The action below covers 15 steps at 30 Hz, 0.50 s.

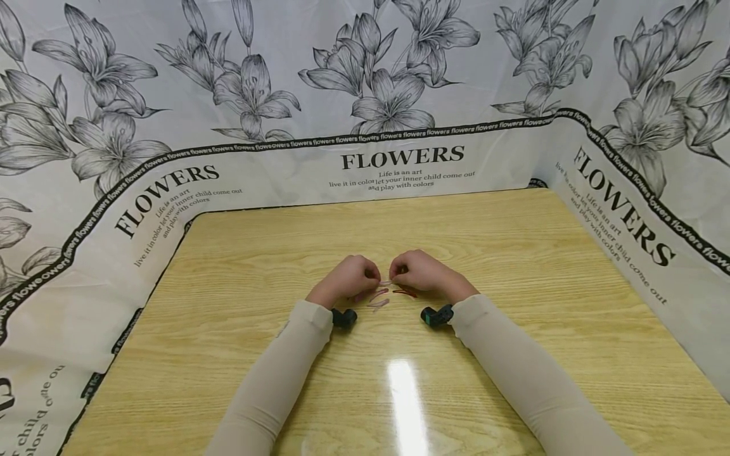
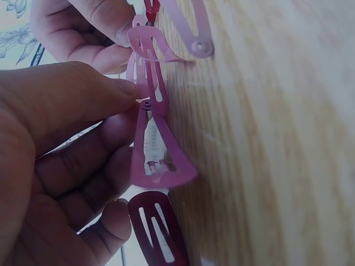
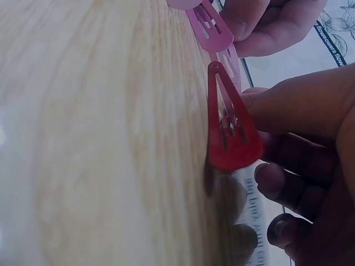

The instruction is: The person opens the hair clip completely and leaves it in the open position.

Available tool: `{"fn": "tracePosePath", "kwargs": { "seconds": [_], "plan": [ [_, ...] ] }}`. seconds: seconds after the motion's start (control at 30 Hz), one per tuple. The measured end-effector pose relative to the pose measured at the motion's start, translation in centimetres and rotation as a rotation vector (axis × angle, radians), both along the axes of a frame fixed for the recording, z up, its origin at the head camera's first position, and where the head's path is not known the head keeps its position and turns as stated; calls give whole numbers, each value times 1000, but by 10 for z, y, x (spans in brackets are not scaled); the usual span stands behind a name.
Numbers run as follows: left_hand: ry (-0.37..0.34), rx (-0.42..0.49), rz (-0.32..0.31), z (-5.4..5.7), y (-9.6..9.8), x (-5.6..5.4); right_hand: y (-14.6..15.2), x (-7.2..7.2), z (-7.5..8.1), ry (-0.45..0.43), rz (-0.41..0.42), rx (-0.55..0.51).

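Observation:
Both hands meet over a small group of snap hair clips on the table. My left hand [image 1: 357, 277] and my right hand [image 1: 422, 272] pinch opposite ends of a light pink hair clip [image 1: 385, 283]. In the right wrist view this light pink clip [image 3: 232, 64] lies partly behind a red hair clip [image 3: 238, 152]. A deeper pink hair clip [image 2: 180, 173] sits nearest me in the left wrist view, with a dark red hair clip [image 2: 147, 221] beside the left fingertips. Another pale pink hair clip [image 1: 381, 304] lies closest to my body.
The wooden table [image 1: 399, 234] spreads out on all sides of the hands. White cloth printed with flowers [image 1: 393, 101] walls off its back and sides. A black wrist camera [image 1: 345, 318] is strapped at the left cuff, another camera [image 1: 436, 315] at the right.

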<state>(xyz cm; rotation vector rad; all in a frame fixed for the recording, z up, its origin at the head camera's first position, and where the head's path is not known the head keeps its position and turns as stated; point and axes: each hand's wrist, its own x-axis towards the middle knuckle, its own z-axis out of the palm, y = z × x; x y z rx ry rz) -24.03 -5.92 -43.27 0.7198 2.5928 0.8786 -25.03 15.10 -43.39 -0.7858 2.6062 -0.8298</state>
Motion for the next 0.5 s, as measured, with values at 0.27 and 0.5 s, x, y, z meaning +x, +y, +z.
{"fn": "tracePosePath", "kwargs": {
  "seconds": [0.27,0.5],
  "plan": [
    [-2,-2,11,2,0,2,1,1,0,-6,-5,-8],
    [-4,21,20,6,-5,2,3,2,2,6,-35,-24]
  ]
}}
